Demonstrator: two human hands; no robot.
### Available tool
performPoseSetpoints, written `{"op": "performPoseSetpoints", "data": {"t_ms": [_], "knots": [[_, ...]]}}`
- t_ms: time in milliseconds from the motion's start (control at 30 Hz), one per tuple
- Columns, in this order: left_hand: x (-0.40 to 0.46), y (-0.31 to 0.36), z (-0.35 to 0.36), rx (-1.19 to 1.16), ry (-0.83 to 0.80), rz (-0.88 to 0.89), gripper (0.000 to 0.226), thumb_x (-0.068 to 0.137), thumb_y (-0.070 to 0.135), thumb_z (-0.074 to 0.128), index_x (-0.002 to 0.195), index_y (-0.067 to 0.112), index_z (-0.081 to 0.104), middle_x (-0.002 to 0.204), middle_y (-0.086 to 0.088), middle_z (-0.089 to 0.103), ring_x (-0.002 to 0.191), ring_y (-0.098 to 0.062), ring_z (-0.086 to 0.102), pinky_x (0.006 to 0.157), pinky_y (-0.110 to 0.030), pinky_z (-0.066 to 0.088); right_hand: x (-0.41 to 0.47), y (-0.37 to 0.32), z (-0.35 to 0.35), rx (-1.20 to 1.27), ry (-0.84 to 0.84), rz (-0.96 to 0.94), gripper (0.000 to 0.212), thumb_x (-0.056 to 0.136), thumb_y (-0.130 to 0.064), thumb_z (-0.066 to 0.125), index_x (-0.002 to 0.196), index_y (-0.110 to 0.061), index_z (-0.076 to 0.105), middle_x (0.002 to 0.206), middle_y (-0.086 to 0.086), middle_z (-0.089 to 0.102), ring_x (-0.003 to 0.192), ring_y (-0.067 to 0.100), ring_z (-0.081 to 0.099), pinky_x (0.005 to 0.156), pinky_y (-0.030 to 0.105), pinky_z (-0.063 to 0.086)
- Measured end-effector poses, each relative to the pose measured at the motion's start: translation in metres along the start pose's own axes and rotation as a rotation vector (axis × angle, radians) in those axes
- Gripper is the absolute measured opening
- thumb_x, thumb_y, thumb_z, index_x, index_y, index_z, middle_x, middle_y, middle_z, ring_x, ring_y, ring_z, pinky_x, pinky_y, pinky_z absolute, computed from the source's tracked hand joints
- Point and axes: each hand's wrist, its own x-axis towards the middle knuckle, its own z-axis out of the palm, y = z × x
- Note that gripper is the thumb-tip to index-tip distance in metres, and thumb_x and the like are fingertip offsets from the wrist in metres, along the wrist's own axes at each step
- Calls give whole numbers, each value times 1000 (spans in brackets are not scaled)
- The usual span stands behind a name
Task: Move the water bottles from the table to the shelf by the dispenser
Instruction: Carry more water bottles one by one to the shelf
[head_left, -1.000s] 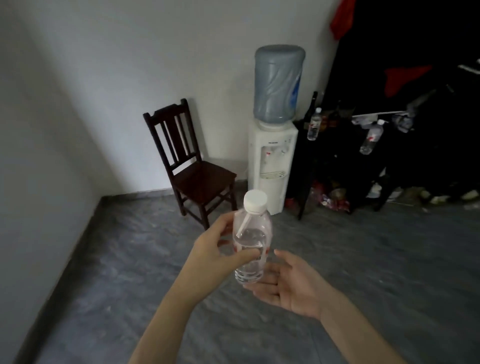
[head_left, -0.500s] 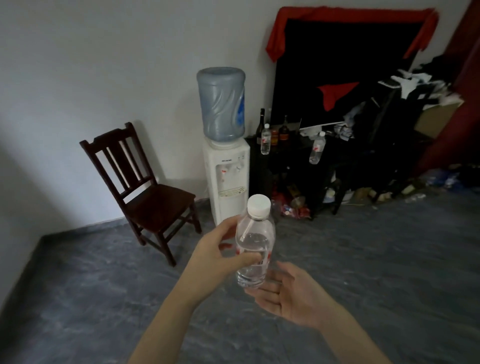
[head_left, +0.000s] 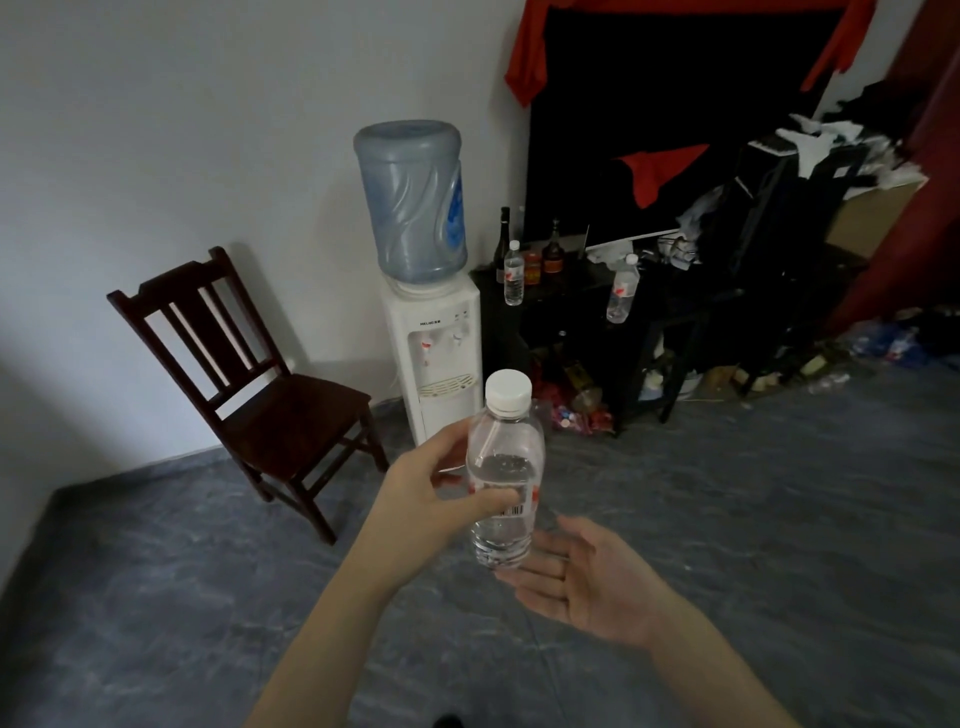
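The view is swinging right, bringing the shelf (head_left: 587, 291) beside the dispenser (head_left: 431, 332) closer, while the left hand (head_left: 431, 499) is gripping the bottle (head_left: 503, 467) upright and the right hand (head_left: 587, 577) is hovering open just below it.

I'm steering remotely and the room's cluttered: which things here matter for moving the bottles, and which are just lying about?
Job:
held water bottle
left hand
right hand
shelf
two water bottles there
dispenser

Lying about:
wooden chair
dark glass bottles
red cloth
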Motion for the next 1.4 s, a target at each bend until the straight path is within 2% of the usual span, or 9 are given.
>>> {"op": "performPoseSetpoints", "data": {"t_ms": [400, 533, 633, 700, 800, 967, 1067, 1200, 1400], "knots": [[157, -51, -45, 4, -37, -13, 61, 71, 32, 87, 127, 38, 62, 119, 15, 72, 112, -8, 66, 100, -44, 53, 117, -109, 18, -9, 78, -27, 55, 96, -37, 41, 132, 2, 56, 127, 23, 65, 115, 33, 65, 91, 37, 52], [219, -64, -65, 27, -85, 5, 61, 73, 27, 89, 124, 43, 60, 116, 23, 70, 110, 0, 64, 98, -32, 52, 162, -148, 29, 30, 151, -37, 54, 96, -37, 42, 130, 2, 58, 124, 24, 66, 118, 35, 62, 78, 35, 56], [256, -66, -73, 40, -106, 15, 60, 71, 27, 90, 119, 45, 59, 114, 30, 68, 107, 7, 63, 88, -13, 49, 185, -173, 34, 106, 176, -56, 60, 80, -34, 51, 126, 4, 62, 123, 24, 67, 100, 33, 70, 68, 32, 58], [277, -69, -76, 34, -111, 21, 60, 70, 26, 91, 117, 44, 59, 113, 32, 67, 107, 9, 62, 84, -7, 46, 196, -189, 34, 106, 176, -65, 58, 80, -33, 51, 123, 3, 65, 122, 23, 68, 101, 32, 70, 72, 33, 56], [309, -75, -78, 41, -134, 29, 61, 70, 25, 91, 118, 43, 58, 112, 35, 66, 106, 13, 60, 82, -2, 44, 214, -216, 29, 76, 202, -79, 53, 94, -34, 43, 125, 4, 63, 122, 22, 68, 114, 33, 64, 79, 34, 51], [366, -88, -73, 48, -139, 23, 59, 70, 26, 90, 114, 45, 56, 109, 38, 64, 105, 16, 60, 82, -2, 43, 249, -258, 12, 91, 219, -78, 53, 98, -35, 41, 126, 4, 62, 123, 22, 68, 106, 32, 68, 77, 35, 56], [406, -95, -65, 51, -158, 15, 59, 71, 26, 90, 117, 41, 57, 109, 37, 65, 104, 15, 60, 81, -2, 43, 269, -290, 1, 50, 226, -74, 53, 92, -35, 45, 123, 3, 65, 123, 21, 68, 101, 29, 70, 72, 32, 56], [471, -101, -45, 48, -171, 14, 59, 71, 26, 90, 119, 40, 58, 108, 36, 67, 105, 15, 60, 80, -2, 44, 299, -343, -24, 45, 265, -95, 54, 94, -36, 45, 124, 4, 63, 121, 22, 69, 103, 30, 69, 77, 33, 53], [571, -111, -5, 54, -210, -22, 60, 71, 26, 90, 123, 35, 60, 111, 22, 70, 105, 11, 62, 81, -4, 45, 339, -418, -65, 99, 349, -88, 50, 98, -34, 43, 123, 3, 63, 112, 21, 72, 98, 31, 70, 81, 36, 52]]}}
